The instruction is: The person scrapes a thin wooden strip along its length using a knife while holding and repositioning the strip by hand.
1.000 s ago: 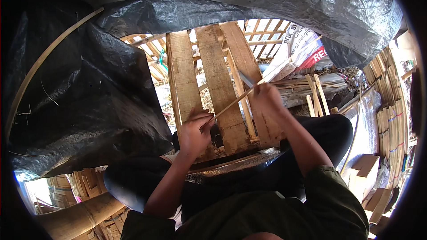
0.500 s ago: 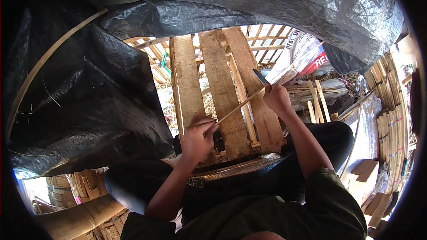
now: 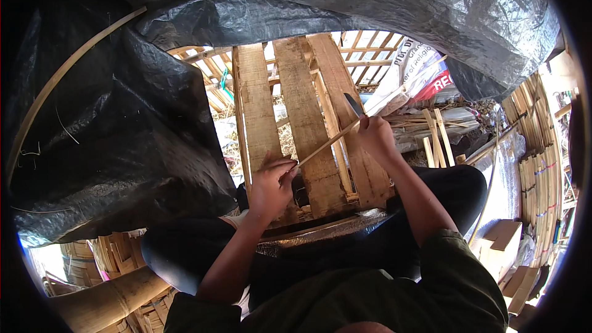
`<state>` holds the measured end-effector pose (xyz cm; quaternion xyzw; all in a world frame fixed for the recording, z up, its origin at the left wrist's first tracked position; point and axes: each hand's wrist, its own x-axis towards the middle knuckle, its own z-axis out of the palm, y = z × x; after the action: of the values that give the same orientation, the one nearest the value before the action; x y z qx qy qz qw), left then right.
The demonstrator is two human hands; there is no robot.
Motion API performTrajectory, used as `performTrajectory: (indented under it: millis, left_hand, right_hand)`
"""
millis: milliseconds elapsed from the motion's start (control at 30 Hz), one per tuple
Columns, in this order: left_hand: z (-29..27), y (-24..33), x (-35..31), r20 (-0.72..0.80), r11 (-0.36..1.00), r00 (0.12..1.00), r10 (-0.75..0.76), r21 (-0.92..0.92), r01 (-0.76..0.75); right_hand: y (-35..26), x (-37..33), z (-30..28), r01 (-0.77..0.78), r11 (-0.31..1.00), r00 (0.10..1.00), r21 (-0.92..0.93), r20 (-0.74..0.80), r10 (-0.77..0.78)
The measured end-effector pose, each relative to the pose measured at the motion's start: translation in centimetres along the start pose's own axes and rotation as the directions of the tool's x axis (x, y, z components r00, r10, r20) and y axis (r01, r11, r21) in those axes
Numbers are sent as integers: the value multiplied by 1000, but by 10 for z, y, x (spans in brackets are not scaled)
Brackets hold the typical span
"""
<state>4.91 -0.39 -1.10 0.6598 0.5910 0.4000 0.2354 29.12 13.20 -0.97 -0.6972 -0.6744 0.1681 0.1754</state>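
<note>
Slightly nearer two o'clock than a second ago, a knife [image 3: 354, 105] is clamped in the right hand [image 3: 377, 139]; the left hand [image 3: 270, 190] pinches a wooden strip [image 3: 327, 144] slanting toward two o'clock, where a sack [image 3: 407, 65] bears lettering.

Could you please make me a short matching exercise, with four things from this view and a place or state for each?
Column one
1. Knife
2. Straight thin strip
3. Large plastic sheet
4. Wooden planks

Column two
A. Side by side, with gaps between, in the middle of the view
B. Black, covering much of the left side
C. Held in the right hand, blade out
D. Slanting, its near end at the left hand

Right pairs: 1-C, 2-D, 3-B, 4-A
</note>
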Motion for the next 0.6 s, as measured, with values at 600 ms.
performTrajectory:
  millis: [600]
  left_hand:
    - [0,-6,-1,7,999,1000,-2,50,1]
  right_hand:
    - [-46,-73,16,290,950,942,116,140,-305]
